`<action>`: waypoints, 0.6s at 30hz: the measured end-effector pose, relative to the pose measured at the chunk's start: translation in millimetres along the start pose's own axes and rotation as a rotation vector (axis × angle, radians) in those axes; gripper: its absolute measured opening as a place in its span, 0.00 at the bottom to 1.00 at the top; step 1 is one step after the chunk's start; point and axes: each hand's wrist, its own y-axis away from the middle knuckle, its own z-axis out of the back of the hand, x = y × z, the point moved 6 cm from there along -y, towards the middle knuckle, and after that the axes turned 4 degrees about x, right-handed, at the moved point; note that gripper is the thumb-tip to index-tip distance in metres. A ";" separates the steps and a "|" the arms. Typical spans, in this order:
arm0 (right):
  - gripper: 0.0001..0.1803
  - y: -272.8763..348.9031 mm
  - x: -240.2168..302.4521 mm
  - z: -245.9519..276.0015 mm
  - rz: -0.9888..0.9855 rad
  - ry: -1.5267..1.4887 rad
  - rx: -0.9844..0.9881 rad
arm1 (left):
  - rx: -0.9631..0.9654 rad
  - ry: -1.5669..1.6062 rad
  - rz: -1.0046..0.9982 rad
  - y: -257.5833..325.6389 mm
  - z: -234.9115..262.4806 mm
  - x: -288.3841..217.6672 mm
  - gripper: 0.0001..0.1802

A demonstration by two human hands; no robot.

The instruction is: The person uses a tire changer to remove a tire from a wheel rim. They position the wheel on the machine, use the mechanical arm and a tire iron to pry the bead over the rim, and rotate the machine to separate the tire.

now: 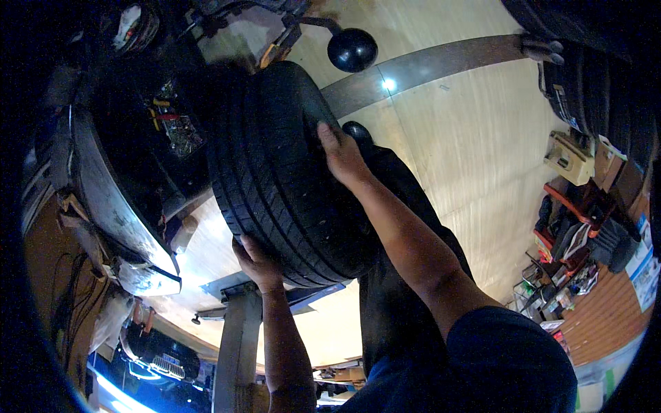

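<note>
A black car tire (265, 179) with grooved tread fills the middle of the view, tilted in front of my body. My right hand (341, 155) wraps over its upper right sidewall edge, thumb toward the far side. Lower on the near left part of the tread, my left hand (256, 265) presses with its fingers mostly hidden. Both arms reach up from the lower edge, and the tire is held between them. What bears its far side is too dark to make out.
A round black knob (352, 49) on an arm is just beyond the tire. A tray of small parts and pliers (164, 117) lies left, near a pale curved panel (127, 206). A metal post (237, 344) stands lower left. A beige case (570, 157) and clutter are at right.
</note>
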 end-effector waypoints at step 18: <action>0.39 24.5 -52.3 -44.4 -0.446 -0.561 0.337 | 0.249 0.282 0.255 6.8 14.7 -32.4 0.34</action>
